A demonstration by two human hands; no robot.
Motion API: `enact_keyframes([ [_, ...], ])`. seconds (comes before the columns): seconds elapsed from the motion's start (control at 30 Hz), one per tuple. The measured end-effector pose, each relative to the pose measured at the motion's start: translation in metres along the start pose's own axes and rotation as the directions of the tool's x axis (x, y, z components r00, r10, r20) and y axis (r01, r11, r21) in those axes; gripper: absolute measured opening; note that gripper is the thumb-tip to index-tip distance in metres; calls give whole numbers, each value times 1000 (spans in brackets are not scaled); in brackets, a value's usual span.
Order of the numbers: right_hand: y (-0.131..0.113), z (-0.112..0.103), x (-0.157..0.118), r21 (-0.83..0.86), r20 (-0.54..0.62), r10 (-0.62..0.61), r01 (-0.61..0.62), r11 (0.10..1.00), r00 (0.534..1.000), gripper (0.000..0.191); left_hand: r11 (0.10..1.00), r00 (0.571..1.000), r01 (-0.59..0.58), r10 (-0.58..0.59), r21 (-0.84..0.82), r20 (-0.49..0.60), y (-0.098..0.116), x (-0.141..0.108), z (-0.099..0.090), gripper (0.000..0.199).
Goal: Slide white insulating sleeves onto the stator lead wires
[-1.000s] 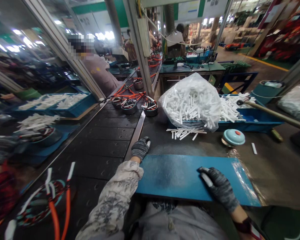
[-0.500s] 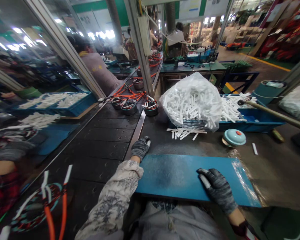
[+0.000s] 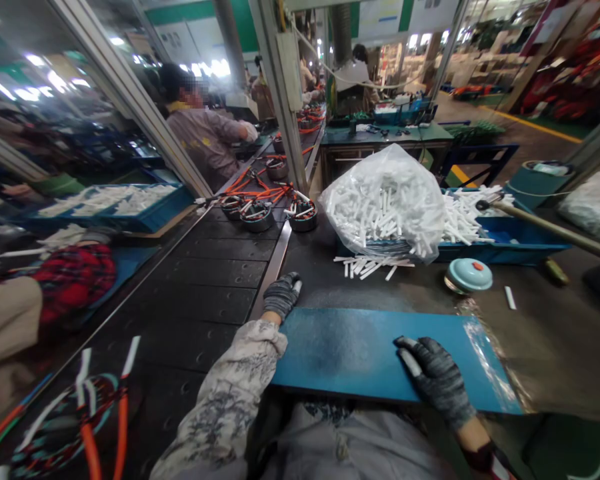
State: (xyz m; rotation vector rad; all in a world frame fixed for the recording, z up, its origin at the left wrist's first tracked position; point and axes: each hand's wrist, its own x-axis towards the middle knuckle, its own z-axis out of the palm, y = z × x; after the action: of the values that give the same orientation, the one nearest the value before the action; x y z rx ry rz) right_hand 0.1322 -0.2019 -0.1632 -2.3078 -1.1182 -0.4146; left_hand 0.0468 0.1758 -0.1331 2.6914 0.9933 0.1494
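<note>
My left hand point(image 3: 282, 296), in a grey striped glove, rests beside the metal rail point(image 3: 276, 257) at the left corner of a blue mat point(image 3: 350, 347). Its fingers are loosely bent, with nothing visible in them. On the right part of the mat lies my right hand point(image 3: 436, 377), gloved too, its thumb apart from the fingers and nothing held. Beyond the mat, loose white tubes point(image 3: 373, 267) lie before a clear plastic bag point(image 3: 387, 207) full of such tubes. A ring-shaped wound part point(image 3: 63, 423) with orange leads and white sleeves sits at lower left.
Several wound parts point(image 3: 257, 215) with orange leads stand farther up the dark slatted line point(image 3: 205, 280). Right of the bag are a blue bin point(image 3: 520, 248), a light-blue round-lidded container point(image 3: 469, 275) and a long rod point(image 3: 560, 230). Across the line, a person's plaid sleeve point(image 3: 77, 273) reaches in.
The wound part at lower left has shifted down and left. Across the line, the plaid-sleeved arm has reached farther forward, and a person farther back has raised an arm. My hands look unmoved.
</note>
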Motion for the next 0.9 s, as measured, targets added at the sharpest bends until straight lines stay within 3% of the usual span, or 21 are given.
enact_keyframes([
  [0.9, -3, -1, 1, 52, 12, 40, -41, 998, 999, 35, 995, 997, 55, -59, -81, -45, -6, 1, -3, 35],
])
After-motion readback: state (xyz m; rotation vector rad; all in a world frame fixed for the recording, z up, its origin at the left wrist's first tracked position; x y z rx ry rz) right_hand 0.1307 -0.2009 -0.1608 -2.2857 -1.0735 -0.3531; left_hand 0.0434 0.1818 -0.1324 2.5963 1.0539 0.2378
